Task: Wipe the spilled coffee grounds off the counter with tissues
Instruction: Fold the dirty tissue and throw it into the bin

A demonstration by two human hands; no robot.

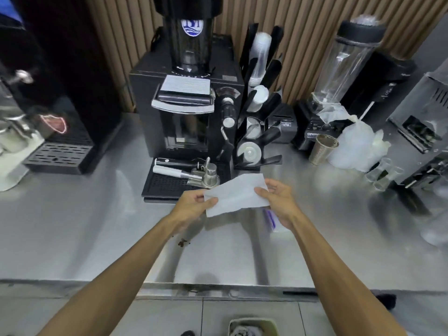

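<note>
Hanging above the counter [72, 226] w/ left hand [194, 202] & right hand [278, 202] each in a pinch grip on one end, the tissue [236, 195] looks light, limp, tear-prone, so prob. best bunched at mid-sheet before pressing on the grounds [182, 243].

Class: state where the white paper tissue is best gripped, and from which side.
Take the white paper tissue by its two short ends, one from each side, as the left hand and right hand do: a limp sheet likely stays spread so.

- One white paper tissue [236, 195] is hanging before the black coffee grinder [185, 106].
- Two metal portafilters [206, 177] are lying at its base.
- One ribbed metal cup [323, 149] is standing to its right.
</note>
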